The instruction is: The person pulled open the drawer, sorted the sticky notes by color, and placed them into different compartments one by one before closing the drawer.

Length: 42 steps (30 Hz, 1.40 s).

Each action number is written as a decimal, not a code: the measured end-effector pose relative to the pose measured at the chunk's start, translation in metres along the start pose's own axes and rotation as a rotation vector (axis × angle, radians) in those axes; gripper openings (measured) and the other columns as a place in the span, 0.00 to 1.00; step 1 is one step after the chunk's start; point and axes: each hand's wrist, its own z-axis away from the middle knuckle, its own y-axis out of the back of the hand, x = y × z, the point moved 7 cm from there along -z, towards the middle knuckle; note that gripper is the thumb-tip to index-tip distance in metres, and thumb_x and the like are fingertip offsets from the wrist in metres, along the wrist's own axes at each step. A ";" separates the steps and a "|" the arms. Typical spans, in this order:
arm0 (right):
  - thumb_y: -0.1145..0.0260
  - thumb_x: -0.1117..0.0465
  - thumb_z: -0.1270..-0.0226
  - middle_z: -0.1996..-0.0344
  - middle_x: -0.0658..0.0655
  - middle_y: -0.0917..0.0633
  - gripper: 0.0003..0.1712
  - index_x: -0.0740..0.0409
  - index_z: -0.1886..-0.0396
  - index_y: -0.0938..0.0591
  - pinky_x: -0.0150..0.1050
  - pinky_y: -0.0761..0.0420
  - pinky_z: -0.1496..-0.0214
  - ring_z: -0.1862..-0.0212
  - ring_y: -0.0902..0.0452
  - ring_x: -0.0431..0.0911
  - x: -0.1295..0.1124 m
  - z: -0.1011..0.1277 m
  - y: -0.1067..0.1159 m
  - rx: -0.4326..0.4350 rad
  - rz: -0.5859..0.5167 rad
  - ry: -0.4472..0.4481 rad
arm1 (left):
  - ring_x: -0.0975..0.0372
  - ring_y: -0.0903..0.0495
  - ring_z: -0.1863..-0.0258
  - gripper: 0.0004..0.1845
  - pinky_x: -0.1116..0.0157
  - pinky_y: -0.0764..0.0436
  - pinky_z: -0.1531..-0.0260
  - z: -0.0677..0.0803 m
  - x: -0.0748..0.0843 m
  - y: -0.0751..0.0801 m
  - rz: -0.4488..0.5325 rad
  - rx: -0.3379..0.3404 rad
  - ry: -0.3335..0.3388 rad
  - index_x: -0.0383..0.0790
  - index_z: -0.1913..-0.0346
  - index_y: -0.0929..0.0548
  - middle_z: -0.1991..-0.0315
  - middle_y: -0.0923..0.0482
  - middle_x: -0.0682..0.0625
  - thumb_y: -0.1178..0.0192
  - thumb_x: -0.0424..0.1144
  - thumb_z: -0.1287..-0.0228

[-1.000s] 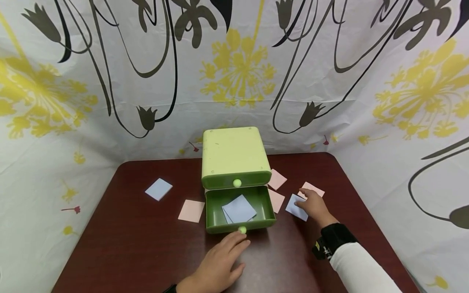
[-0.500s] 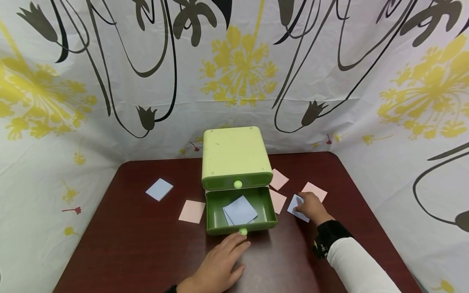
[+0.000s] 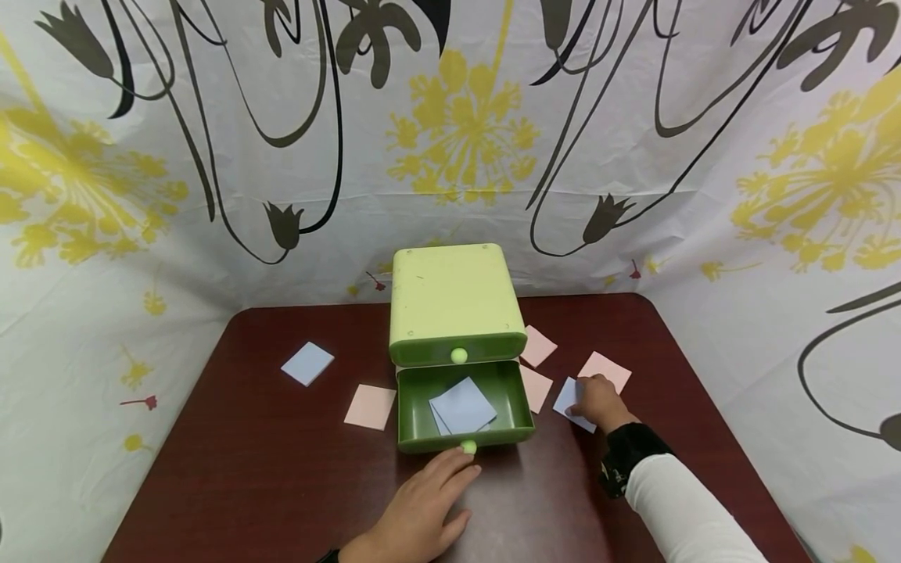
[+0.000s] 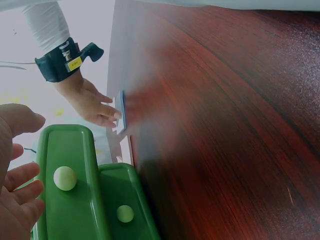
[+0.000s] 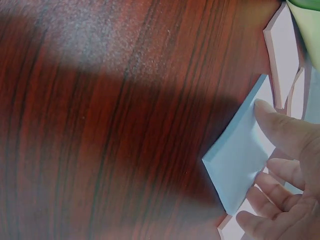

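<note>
Dark wooden table with green drawer box, scattered note pads.

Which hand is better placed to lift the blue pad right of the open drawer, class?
The right hand: its thumb and fingers already pinch the blue pad, one edge raised off the table. The left hand lies flat before the open drawer.

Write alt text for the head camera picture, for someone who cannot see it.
A person's right hand picks up a blue paper pad from a dark wooden table, right of a small green drawer box. Its lower drawer is open, holding blue pads; the left hand rests by its knob.
</note>
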 end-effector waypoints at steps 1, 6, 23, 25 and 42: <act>0.21 0.59 0.53 0.57 0.75 0.21 0.37 0.79 0.49 0.24 0.58 0.25 0.49 0.52 0.28 0.67 -0.001 0.000 0.000 -0.006 0.005 0.000 | 0.54 0.29 0.37 0.30 0.60 0.22 0.45 0.000 0.000 0.000 0.001 -0.001 0.001 0.39 0.42 0.23 0.40 0.27 0.47 0.27 0.40 0.49; 0.20 0.57 0.55 0.62 0.71 0.19 0.37 0.79 0.51 0.23 0.58 0.27 0.50 0.53 0.28 0.65 -0.003 -0.001 0.002 -0.021 0.034 0.013 | 0.55 0.30 0.37 0.30 0.60 0.22 0.45 0.000 -0.001 0.000 -0.001 -0.010 0.007 0.40 0.41 0.23 0.40 0.27 0.47 0.28 0.40 0.49; 0.19 0.51 0.56 0.65 0.70 0.22 0.41 0.82 0.55 0.25 0.57 0.26 0.51 0.55 0.28 0.65 0.001 -0.003 0.000 -0.111 0.068 -0.113 | 0.54 0.28 0.38 0.31 0.61 0.23 0.45 0.001 0.000 0.003 -0.029 0.036 -0.015 0.38 0.43 0.22 0.41 0.26 0.46 0.26 0.40 0.52; 0.19 0.52 0.56 0.65 0.71 0.22 0.42 0.82 0.55 0.27 0.57 0.26 0.50 0.56 0.27 0.65 0.001 -0.003 0.001 -0.109 0.058 -0.121 | 0.54 0.28 0.38 0.31 0.61 0.23 0.45 0.001 -0.001 0.003 -0.033 0.038 -0.017 0.38 0.43 0.22 0.41 0.26 0.46 0.26 0.41 0.52; 0.28 0.71 0.52 0.78 0.55 0.31 0.19 0.63 0.75 0.33 0.37 0.34 0.71 0.72 0.33 0.49 0.010 0.017 0.020 -0.017 -0.381 -0.105 | 0.55 0.28 0.38 0.30 0.59 0.21 0.47 0.006 -0.005 0.007 -0.043 0.040 0.036 0.40 0.43 0.22 0.41 0.25 0.48 0.27 0.42 0.51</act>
